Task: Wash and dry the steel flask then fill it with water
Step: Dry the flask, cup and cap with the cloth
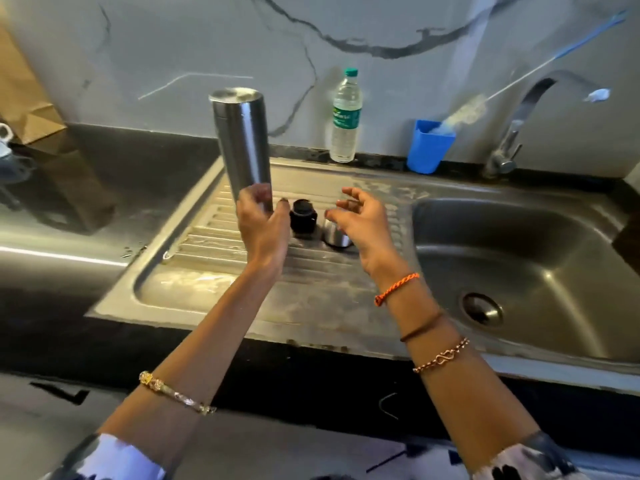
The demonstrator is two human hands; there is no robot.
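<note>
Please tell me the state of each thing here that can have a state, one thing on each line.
steel flask: inverted, held up by the left hand.
right hand: open, above the steel cap.
black stopper: off, on the drainboard.
steel cap: off, on the drainboard.
tap: off.
water bottle: capped, upright.

Two bare forearms with sleeves pushed up near the elbows. The left sleeve [114, 459] is white with dark patches; the right sleeve [530, 460] is pale with black blotches. Above the left sleeve sits a gold bangle [175, 393]. Up the right arm from its sleeve: a rose-gold chain [441, 356], a brown band [420, 327], an orange cord [396, 287].
</note>
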